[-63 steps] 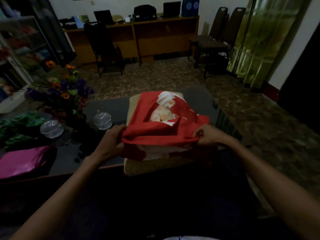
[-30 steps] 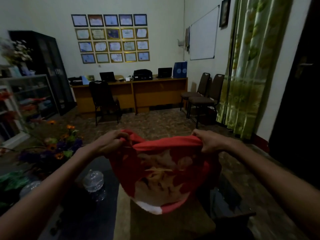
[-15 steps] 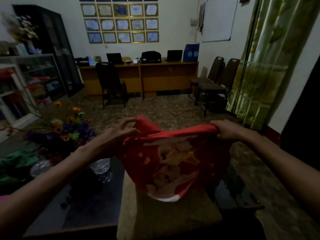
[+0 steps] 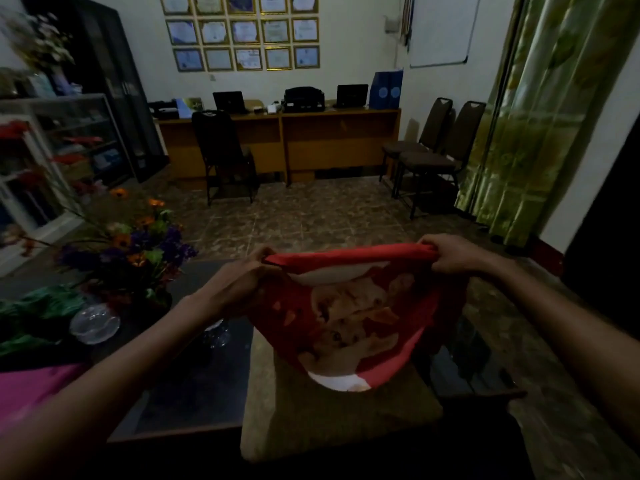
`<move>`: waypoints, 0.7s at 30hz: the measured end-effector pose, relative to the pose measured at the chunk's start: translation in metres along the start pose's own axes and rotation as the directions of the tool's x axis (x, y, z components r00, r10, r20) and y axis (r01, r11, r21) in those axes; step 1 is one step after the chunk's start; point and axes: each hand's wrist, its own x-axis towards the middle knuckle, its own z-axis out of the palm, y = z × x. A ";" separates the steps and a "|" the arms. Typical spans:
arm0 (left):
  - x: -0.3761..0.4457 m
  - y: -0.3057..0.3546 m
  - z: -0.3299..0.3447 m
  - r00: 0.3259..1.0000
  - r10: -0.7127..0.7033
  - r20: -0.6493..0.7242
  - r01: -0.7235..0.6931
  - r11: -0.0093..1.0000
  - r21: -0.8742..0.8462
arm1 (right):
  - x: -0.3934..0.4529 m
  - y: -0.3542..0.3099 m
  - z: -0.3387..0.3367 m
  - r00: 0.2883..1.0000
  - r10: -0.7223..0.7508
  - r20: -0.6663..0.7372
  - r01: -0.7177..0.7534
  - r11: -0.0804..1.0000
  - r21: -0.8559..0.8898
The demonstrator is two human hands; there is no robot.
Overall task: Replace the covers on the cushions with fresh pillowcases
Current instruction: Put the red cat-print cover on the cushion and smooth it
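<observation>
A: What are the hands doing?

B: Both are raised at the centre of the view. The left hand (image 4: pixel 242 282) has its fingers curled, pinching the top hem of a red pillowcase (image 4: pixel 353 317) at its ten o'clock corner. The right hand (image 4: pixel 446 252) grips the same hem at the two o'clock corner, fingers closed over the cloth. The hem is stretched between them, and the pillowcase hangs down in a loose pouch.

A: Any print or words on it?

B: A pale orange and white picture fills its middle, with white patches at the top and bottom. It is too blurred to make out, and no writing can be read.

A: Where is the cushion?

B: The tan cushion (image 4: pixel 332 420) lies bare at six o'clock from the pillowcase, directly beneath it, on a dark table (image 4: pixel 194 386). The pillowcase's lowest fold hangs just over it; whether they touch I cannot tell.

A: What else is nearby?

B: At nine o'clock, a bunch of orange and purple flowers (image 4: pixel 135 244), a clear glass dish (image 4: pixel 95 323), green cloth (image 4: pixel 38 313) and pink cloth (image 4: pixel 31 386). At twelve o'clock, across the tiled floor, a long wooden desk (image 4: pixel 311 140) carries two laptops and a printer, with framed certificates (image 4: pixel 246 32) on the wall above it, their text too small to read. At two o'clock hangs a green curtain (image 4: pixel 540 116).
</observation>
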 end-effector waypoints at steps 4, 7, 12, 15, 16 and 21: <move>0.003 -0.012 0.005 0.993 -0.111 0.047 0.107 0.991 0.078 | -0.013 -0.004 0.018 0.999 -0.044 0.023 0.048 0.984 -0.171; 0.011 -0.012 -0.003 0.991 -0.131 0.024 0.129 0.988 0.089 | -0.012 -0.006 0.020 0.997 -0.061 -0.047 0.042 0.945 -0.325; 0.050 -0.045 -0.030 0.979 -0.193 -0.072 0.202 0.964 0.172 | 0.017 -0.020 -0.024 0.961 -0.069 -0.266 -0.052 0.905 -0.423; 0.091 -0.070 -0.055 0.952 -0.261 -0.159 0.286 0.944 0.162 | 0.055 -0.037 -0.060 0.910 -0.091 -0.404 -0.078 0.920 -0.384; 0.107 -0.081 -0.062 0.940 -0.285 -0.188 0.315 0.937 0.153 | 0.072 -0.043 -0.072 0.893 -0.105 -0.438 -0.083 0.918 -0.389; 0.197 -0.138 -0.090 0.862 -0.391 -0.322 0.446 0.887 0.120 | 0.173 -0.069 -0.122 0.805 -0.170 -0.568 -0.054 0.933 -0.356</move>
